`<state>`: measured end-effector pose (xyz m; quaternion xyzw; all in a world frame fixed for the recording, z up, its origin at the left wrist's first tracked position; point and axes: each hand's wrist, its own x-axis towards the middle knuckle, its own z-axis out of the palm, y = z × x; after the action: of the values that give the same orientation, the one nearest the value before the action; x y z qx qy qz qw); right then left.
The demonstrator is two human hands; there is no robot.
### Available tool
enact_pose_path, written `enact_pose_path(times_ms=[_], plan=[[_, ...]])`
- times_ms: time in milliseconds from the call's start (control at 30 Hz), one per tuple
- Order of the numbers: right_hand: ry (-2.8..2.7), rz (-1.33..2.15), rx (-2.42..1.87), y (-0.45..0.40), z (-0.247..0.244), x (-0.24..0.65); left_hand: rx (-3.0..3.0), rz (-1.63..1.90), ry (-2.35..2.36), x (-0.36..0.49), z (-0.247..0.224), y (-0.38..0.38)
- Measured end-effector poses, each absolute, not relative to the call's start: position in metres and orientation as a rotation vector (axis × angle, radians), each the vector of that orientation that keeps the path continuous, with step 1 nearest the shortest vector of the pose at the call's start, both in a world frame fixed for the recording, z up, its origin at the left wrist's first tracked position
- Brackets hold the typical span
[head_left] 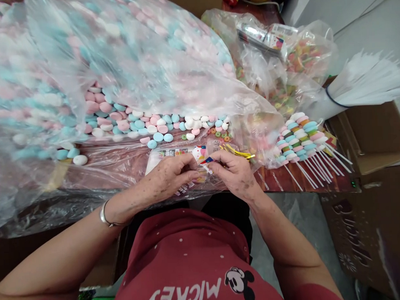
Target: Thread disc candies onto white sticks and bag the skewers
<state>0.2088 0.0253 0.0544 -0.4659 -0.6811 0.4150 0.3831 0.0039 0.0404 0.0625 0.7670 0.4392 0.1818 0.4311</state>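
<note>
My left hand [174, 172] and my right hand [232, 170] meet over the table's front edge, thumbs against fingertips. Both pinch a small printed plastic bag [206, 160], whose blue, red and white corner shows between them. The rest of it is partly covered by my fingers. Under and behind my hands lie more printed plastic bags [161, 155]. Gold twist ties [237, 151] rest just beyond my right hand. A few ring-shaped candies [219, 134] and loose pink, blue and white candies [158, 136] sit farther back.
A huge clear bag of pastel candies [144, 60] fills the back left. Candy skewers [301, 137] on white sticks lie at the right. Behind them are bags of ring candies [301, 54], a bundle of white sticks [364, 81] and cardboard boxes [356, 214].
</note>
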Motion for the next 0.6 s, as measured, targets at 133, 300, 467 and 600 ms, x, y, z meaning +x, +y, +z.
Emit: enact_pose_path(times_ms=[133,300,467,600], plan=[[-1.809,0.959,-1.255,0.025,0.051,0.211,2.015,0.527,1.100,0.004,0.061,0.040],[-1.933,0.604,-1.174,0.023,0.049,0.207,2.047,0.589,1.073,0.004,0.070,0.043],[-1.922,0.421,-1.152,0.018,0.046,0.201,1.768,0.546,1.023,0.006,0.072,0.045],[-1.913,0.445,-1.161,0.015,0.044,0.201,1.736,0.621,0.990,0.006,0.067,0.045]])
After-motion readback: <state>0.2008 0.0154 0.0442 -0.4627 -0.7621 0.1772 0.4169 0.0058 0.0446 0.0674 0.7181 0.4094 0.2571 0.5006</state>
